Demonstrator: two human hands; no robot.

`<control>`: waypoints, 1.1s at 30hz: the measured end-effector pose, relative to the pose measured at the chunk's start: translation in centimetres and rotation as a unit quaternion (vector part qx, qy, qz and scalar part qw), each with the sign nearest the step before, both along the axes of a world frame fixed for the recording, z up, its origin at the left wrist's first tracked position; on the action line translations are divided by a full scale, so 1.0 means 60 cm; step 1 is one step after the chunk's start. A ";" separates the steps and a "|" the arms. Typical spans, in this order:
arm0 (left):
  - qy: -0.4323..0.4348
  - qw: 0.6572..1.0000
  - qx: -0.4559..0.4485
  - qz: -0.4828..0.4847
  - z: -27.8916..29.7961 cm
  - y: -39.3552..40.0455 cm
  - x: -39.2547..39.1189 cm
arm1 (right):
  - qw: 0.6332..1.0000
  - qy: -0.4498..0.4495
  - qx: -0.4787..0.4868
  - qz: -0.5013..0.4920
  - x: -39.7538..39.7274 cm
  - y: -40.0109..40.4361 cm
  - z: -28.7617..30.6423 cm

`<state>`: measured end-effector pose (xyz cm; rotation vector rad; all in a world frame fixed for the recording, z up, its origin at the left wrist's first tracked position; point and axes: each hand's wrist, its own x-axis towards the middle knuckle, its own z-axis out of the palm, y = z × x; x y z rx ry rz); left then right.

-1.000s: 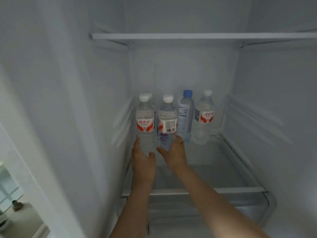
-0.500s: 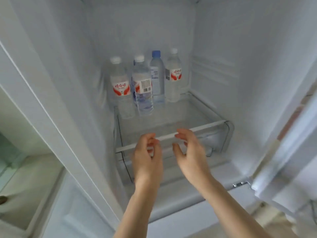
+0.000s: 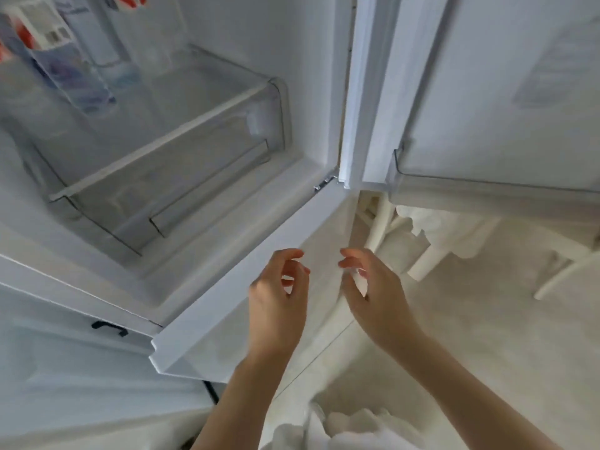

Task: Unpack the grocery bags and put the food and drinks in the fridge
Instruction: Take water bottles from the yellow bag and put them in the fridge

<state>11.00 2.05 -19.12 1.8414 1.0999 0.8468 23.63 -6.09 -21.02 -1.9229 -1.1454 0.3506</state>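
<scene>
Both hands are held empty in front of the fridge [image 3: 227,222], the left hand [image 3: 279,297] and right hand [image 3: 373,293] with fingers loosely curled. The water bottles [image 3: 65,60] are seen at 10 o'clock, standing on the glass shelf [image 3: 194,102].

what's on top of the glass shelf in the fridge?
Water bottles stand at the back left of the glass shelf, cut off by the frame's top edge, so caps and count cannot be seen. The shelf's front part is bare.
</scene>
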 end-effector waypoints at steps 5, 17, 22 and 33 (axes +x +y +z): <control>0.068 0.994 -0.042 -0.075 -0.056 -0.076 0.014 | 0.994 0.047 -0.076 -0.068 0.018 -0.126 -0.043; 0.121 0.950 -0.097 -0.271 -0.097 -0.347 0.208 | 0.964 0.092 -0.133 -0.209 0.123 -0.471 -0.074; 0.141 0.917 -0.108 -0.356 -0.111 -0.495 0.312 | 0.948 0.129 -0.125 -0.262 0.190 -0.611 -0.084; 0.188 0.881 -0.110 -0.420 -0.146 -0.655 0.476 | 0.917 0.158 -0.092 -0.354 0.346 -0.786 -0.090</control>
